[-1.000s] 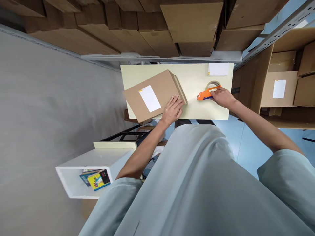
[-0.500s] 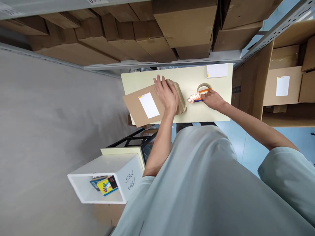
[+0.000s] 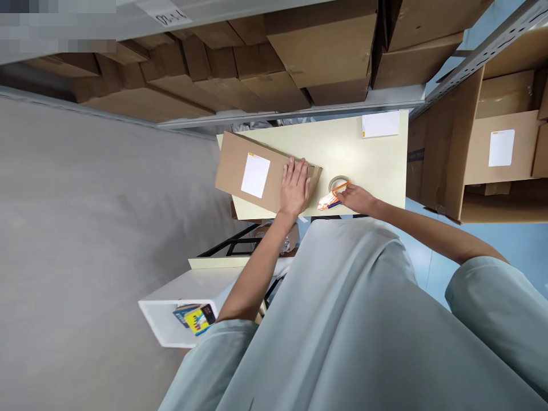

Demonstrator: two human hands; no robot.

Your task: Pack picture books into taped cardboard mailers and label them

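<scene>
A brown cardboard box (image 3: 233,165) with a white label (image 3: 256,175) lies at an angle on the left part of the cream table (image 3: 342,142). My left hand (image 3: 294,188) rests flat on the box's right part, fingers extended. To the right of the box, my right hand (image 3: 356,198) is closed on a tape dispenser (image 3: 329,200) with orange and white parts. A roll of tape (image 3: 338,181) sits in the dispenser, just above the table.
A stack of white labels (image 3: 381,124) lies at the table's back right. Cardboard boxes (image 3: 325,51) fill the shelf above. An open carton (image 3: 454,142) with boxes stands at the right. A white bin (image 3: 171,325) with books (image 3: 199,319) is at the lower left.
The box has turned on the table, its left end now farther back. My left hand has moved toward me with it. My right hand and the dispenser have moved toward me and slightly left.
</scene>
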